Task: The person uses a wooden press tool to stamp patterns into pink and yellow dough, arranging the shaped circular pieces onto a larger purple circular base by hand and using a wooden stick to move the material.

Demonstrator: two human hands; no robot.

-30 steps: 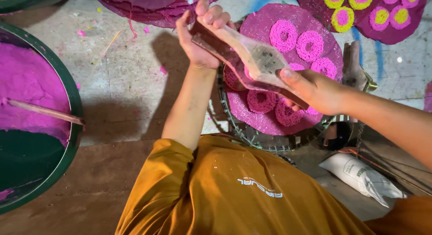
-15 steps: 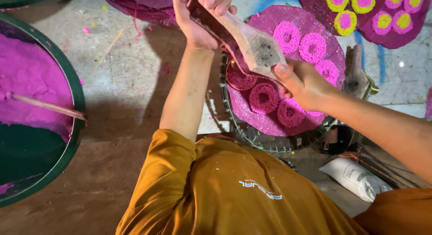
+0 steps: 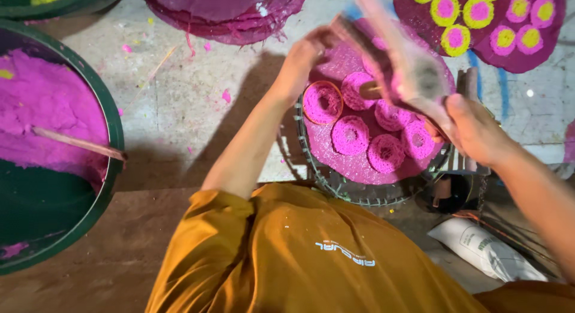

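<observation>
**Pressing pink rings onto the disc**

The step in hand looks like laying coiled pink rings on a round magenta disc (image 3: 359, 163). Both hands hold a long wooden press (image 3: 395, 61) above it. The press is blurred by motion, so its detail cannot be read. It slants from the far left down to the near right, over the right half of the disc.

The left hand (image 3: 305, 58) is closed on the far end of the press. The right hand (image 3: 473, 130) is closed round the near end, fingers wrapped tight.

The disc lies on a wire rack (image 3: 335, 184), just beyond the person's orange shirt (image 3: 287, 253). Five pink rings sit on it, close together but mostly apart. The leftmost ring (image 3: 322, 102) has an orange band around it, perhaps a mould; the rest are bare. The rings look soft, loopy and rough, with hollow middles.

As a judgement, the next move calls for steadying the press over a free patch of the disc and keeping the fresh coil off its neighbours, since wet rings would likely smear if touched.

A green tub (image 3: 111, 133) of pink paste with a stick (image 3: 78, 144) in it stands at the left. A finished disc with yellow-and-pink rings (image 3: 479, 25) lies far right.
</observation>
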